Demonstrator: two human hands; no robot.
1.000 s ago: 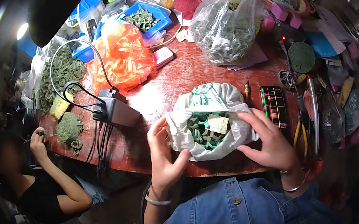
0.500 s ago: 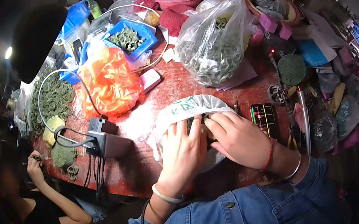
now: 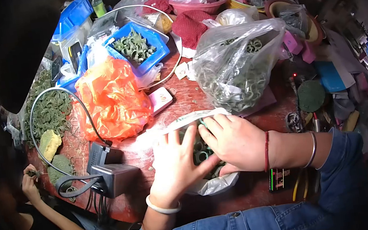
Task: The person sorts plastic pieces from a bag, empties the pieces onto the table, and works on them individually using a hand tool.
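A white plastic bag (image 3: 214, 186) lies on the red table in front of me, its mouth spread wide. Green ring-shaped pieces (image 3: 202, 153) show inside it between my hands. Over the left part of the mouth, my left hand (image 3: 176, 160) is open, its fingers stretched toward the far rim and its thumb pointing right. My right hand (image 3: 234, 143) reaches in from the right with fingers extended and apart, fingertips near the far rim. Both hands touch the bag; neither visibly grips anything. The pieces under my palms are hidden.
A black power block (image 3: 117, 170) with cables stands left of the bag. Beyond are an orange bag (image 3: 112, 101), a blue tray (image 3: 159, 48) of green pieces and a clear bag (image 3: 238, 70). A phone (image 3: 278, 179) lies right. Another person's hand (image 3: 30, 186) is far left.
My hands have spread the bag's mouth wider, exposing more green pieces. My right forearm has swung outward and higher. The view has shifted slightly.
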